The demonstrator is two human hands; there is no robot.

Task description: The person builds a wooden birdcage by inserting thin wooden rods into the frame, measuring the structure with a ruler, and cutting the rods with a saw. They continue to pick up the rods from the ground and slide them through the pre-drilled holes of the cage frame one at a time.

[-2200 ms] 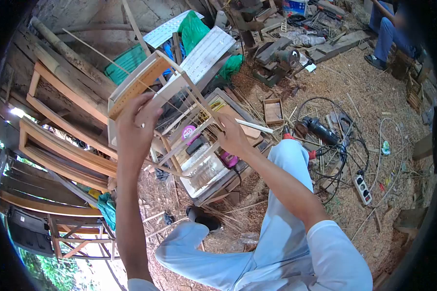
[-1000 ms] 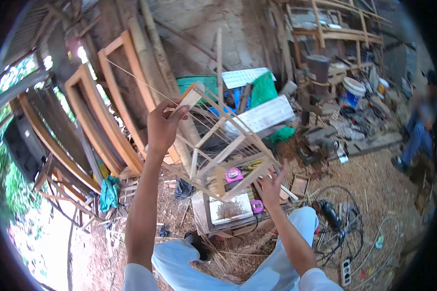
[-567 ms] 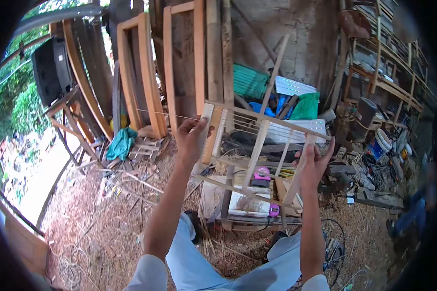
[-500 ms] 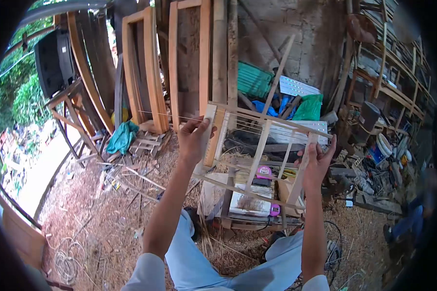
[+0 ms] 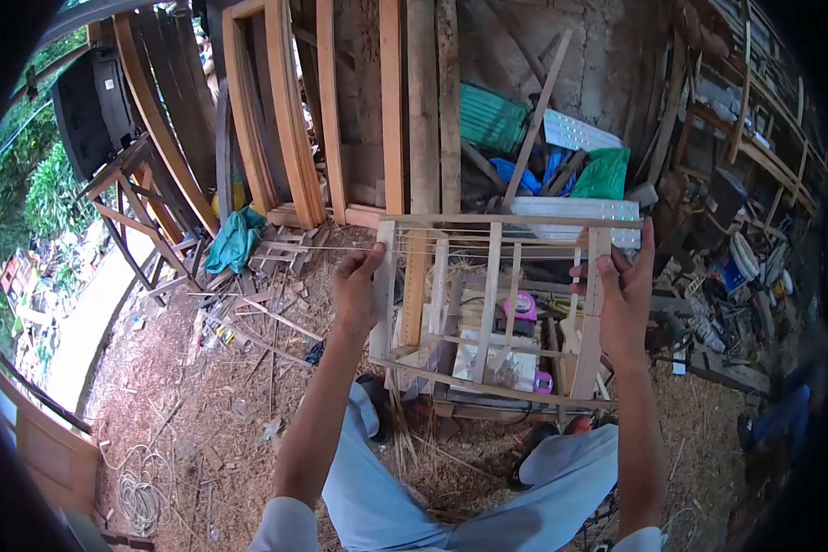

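Observation:
A light wooden frame (image 5: pixel 493 304) with upright slats and thin crosswise sticks is held up in front of me. My left hand (image 5: pixel 355 287) pinches its left end, with a thin stick jutting out to the left by the fingers. At the other end, my right hand (image 5: pixel 624 299) grips the right upright, thumb in front and fingers reaching up behind the top rail. Through the frame, a pink tape measure (image 5: pixel 523 306) and a second pink tape (image 5: pixel 543 381) show on a low work surface, near a whitish board (image 5: pixel 509 368).
Tall wooden door frames (image 5: pixel 391 110) lean at the back. A green sack (image 5: pixel 601 173) and a teal cloth (image 5: pixel 235 241) lie beyond the frame. Coiled cable (image 5: pixel 139 502) rests on the shavings-covered floor at the lower left. Clutter and part of another person (image 5: pixel 782 425) are at the right.
The wooden frame has turned from a slant to nearly level and faces me more squarely. My right hand has moved right and slightly down; my left hand is slightly lower. The camera view has shifted.

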